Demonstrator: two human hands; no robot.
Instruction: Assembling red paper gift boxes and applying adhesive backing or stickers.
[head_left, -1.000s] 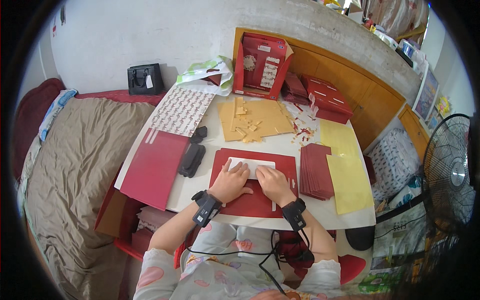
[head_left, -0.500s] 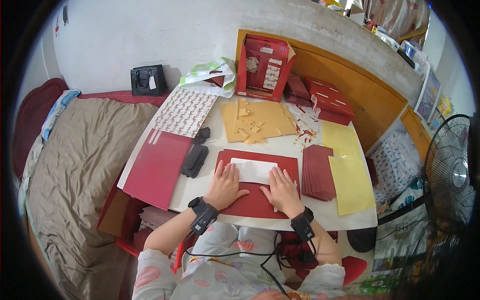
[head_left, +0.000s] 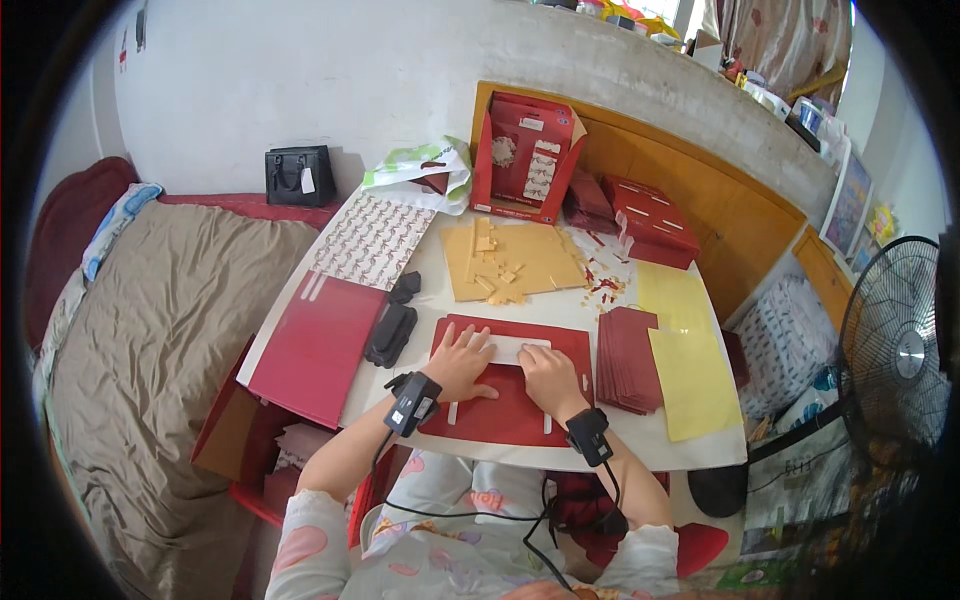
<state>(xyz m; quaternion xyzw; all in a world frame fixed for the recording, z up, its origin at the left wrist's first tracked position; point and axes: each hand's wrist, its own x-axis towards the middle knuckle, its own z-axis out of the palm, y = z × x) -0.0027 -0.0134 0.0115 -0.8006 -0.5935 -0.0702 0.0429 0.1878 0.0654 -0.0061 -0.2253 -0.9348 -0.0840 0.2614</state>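
Note:
A red sheet of card [head_left: 500, 415] lies on the table in front of me, with a white rectangular piece [head_left: 508, 350] across its upper middle. My left hand [head_left: 462, 366] is open and flat over the left end of the white piece, its fingers stretched away from me. My right hand [head_left: 550, 380] rests on the right end with its fingers bent under and close together. Whatever is under those fingertips is hidden. Narrow white strips [head_left: 547, 423] show on the lower part of the red sheet.
Right of the sheet lies a fanned stack of dark red pieces [head_left: 628, 360], beside yellow sheets [head_left: 695, 385]. A tan board [head_left: 540, 260] with scraps stands beyond. At left are a glossy red sheet [head_left: 315, 350] and a black object [head_left: 391, 336]. Red boxes [head_left: 655, 225] line the back.
My right hand has gone from stretched fingers to curled ones and shifted slightly left. My left hand has slid a little further over the white piece. The view has tilted slightly.

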